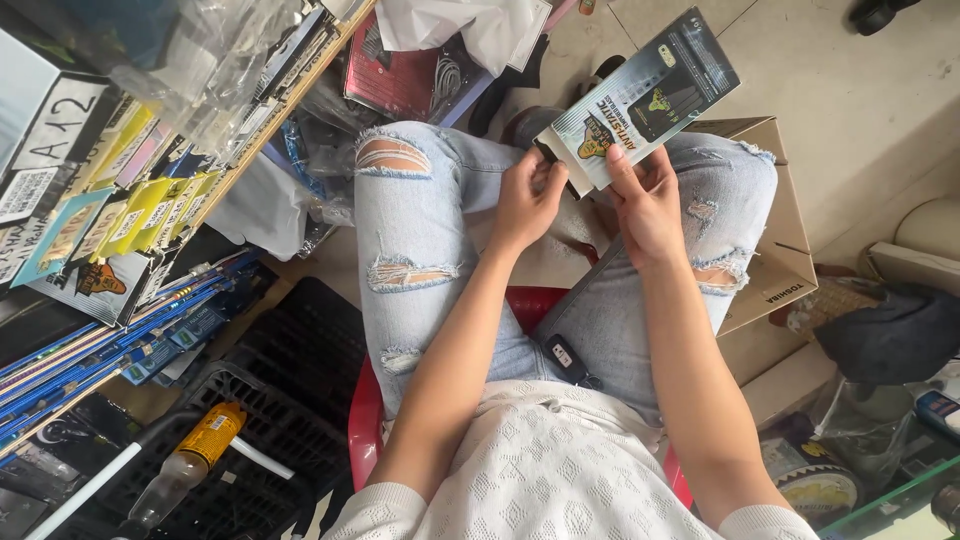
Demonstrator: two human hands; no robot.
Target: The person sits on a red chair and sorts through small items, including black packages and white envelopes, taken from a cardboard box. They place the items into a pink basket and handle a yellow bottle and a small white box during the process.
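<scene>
A flat dark-and-pale retail box [645,98], shaped like a phone screen-protector pack, is held above my lap over ripped light-blue jeans [420,250]. My right hand [648,205] grips its lower edge, thumb on the printed face. My left hand [527,197] pinches the pale open flap at the box's lower left end. A dark key fob [566,357] lies on my right thigh near my waist. I sit on a red plastic stool [365,420].
A shelf [150,180] with several similar packs and yellow boxes stands at left. A black plastic crate [270,420] and a yellow-labelled bottle [195,455] lie at lower left. A cardboard box [780,240] sits behind my right knee, with clutter at lower right.
</scene>
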